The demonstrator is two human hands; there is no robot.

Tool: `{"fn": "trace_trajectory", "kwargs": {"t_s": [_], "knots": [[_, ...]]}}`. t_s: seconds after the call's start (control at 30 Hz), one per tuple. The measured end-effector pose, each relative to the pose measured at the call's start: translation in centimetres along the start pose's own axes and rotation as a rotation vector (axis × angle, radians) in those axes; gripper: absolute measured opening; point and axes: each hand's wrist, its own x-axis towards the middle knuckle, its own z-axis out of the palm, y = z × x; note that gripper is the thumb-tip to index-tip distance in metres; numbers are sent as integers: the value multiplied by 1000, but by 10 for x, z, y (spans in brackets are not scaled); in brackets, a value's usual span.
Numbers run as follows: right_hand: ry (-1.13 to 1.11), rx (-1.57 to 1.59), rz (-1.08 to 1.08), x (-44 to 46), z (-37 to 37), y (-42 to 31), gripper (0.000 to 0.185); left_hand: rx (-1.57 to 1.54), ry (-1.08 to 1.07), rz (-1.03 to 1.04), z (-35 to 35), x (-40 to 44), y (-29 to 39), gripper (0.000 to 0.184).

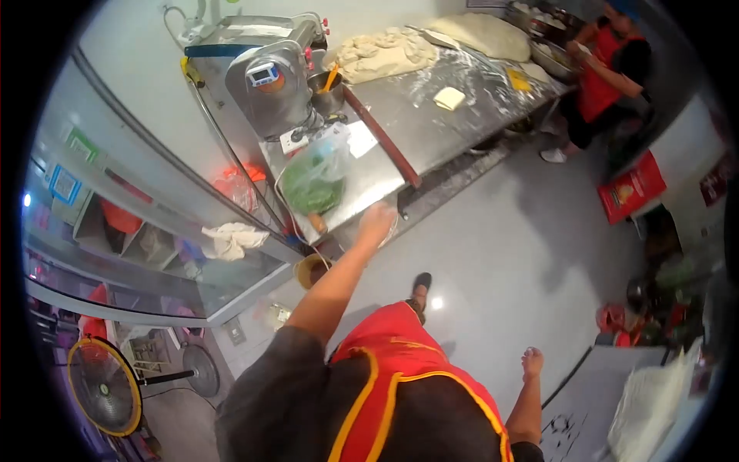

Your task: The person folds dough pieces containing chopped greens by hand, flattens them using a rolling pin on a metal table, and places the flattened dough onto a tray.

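My left hand [377,222] reaches forward to the front edge of the steel table [389,181]. It is blurred, with the fingers closed; something pale and see-through shows beside them, but I cannot make it out. A clear plastic bag with green contents [314,179] lies on the table just left of this hand, and a wooden handle end [317,223] pokes out below it. Past the hand, a long reddish-brown wooden bar [382,138] lies across the tabletop. My right hand [532,362] hangs low at my side, fingers loosely curled, with nothing visible in it.
A dough machine [269,85] stands at the back left beside a metal pot [329,96]. Farther along lie a large dough mass [385,55] and a small dough square [449,98]. A co-worker [608,69] stands at the far right. A floor fan [105,387] is lower left.
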Motion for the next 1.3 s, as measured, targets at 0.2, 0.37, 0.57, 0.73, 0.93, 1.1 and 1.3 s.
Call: {"fn": "trace_trajectory", "kwargs": {"t_s": [0.2, 0.37, 0.57, 0.73, 0.93, 1.1, 1.3], "knots": [[-221, -198, -141, 118, 45, -115, 13, 345, 197, -370, 58, 181, 58, 52], [-530, -949, -486, 289, 10, -16, 18, 394, 210, -639, 70, 242, 72, 51], [-628, -1142, -301, 494, 27, -208, 14, 329, 364, -556, 101, 190, 53, 44], [-456, -872, -1006, 554, 143, -507, 41, 514, 280, -438, 137, 151, 170, 31], [-728, -695, -2083, 466, 323, -767, 59, 556, -63, -203, 177, 252, 182, 24], [-855, -1008, -1949, 516, 411, -788, 38, 724, -19, -181, 145, 328, 194, 25], [-713, -865, -1742, 539, 469, -769, 48, 796, 519, -302, 202, 337, 150, 53]]}}
